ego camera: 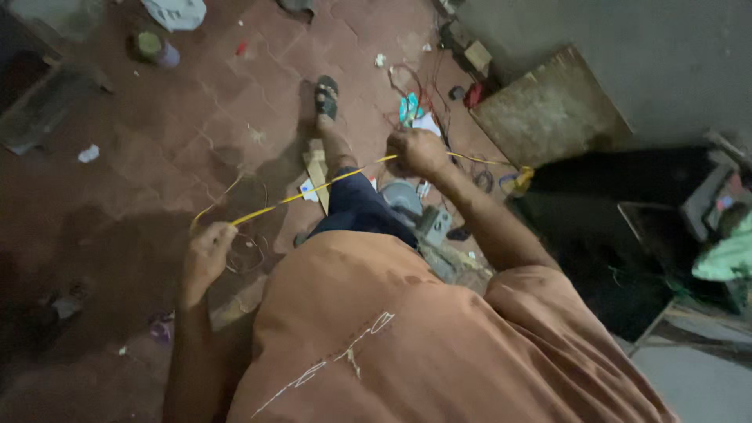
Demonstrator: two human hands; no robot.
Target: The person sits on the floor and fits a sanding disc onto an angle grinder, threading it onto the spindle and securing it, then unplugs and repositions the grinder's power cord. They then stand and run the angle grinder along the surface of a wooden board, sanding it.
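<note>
The left hand [210, 249] has its fingers curled shut on one end of a thin yellow wire [313, 192]. From those fingers the wire runs taut, rising across the dark blue shorts [362, 207], to the right hand [419, 151], whose fingers are closed in a fist around it. Beyond the right fingers the wire carries on toward a yellow bundle [520, 181] lying on the floor [157, 149] beside a black case [627, 235]. A short loose tail curves away just past the left fingers. Below the stretched wire, between the two sets of fingers, lie a grey round device [401, 200] and a strip of cardboard [316, 168]. Farther out from the right fingers a sandalled foot [327, 98] rests on the reddish floor, near a tangle of red cables [423, 90].
</note>
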